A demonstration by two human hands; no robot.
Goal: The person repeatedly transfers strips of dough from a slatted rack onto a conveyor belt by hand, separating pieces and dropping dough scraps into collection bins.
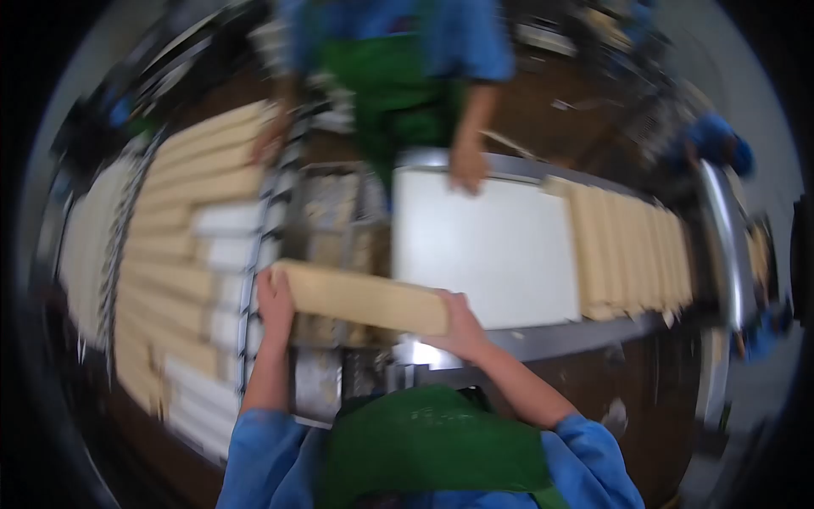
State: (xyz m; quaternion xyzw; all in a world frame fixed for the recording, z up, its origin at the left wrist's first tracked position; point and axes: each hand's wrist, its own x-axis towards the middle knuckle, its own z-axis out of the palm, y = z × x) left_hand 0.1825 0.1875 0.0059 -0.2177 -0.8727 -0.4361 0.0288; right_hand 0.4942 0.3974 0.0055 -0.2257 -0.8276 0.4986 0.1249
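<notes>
A long pale yellow slab [360, 297] hangs level over the gap between the rack on the left and the white board. My left hand [275, 299] is closed round its left end, and my right hand [460, 327] grips its right end. Beneath the slab are metal trays [335, 212] with pale scraps in them. Just right of my right hand lies the white board [487, 246], with a row of similar slabs [632, 250] packed side by side on its right part.
More slabs [165, 263] lie in rows on the rack at left, some on white strips [229, 222]. Across from me stands a co-worker in a green apron [381, 93], one hand [467, 168] over the board's far edge. Another person [716, 144] is at far right.
</notes>
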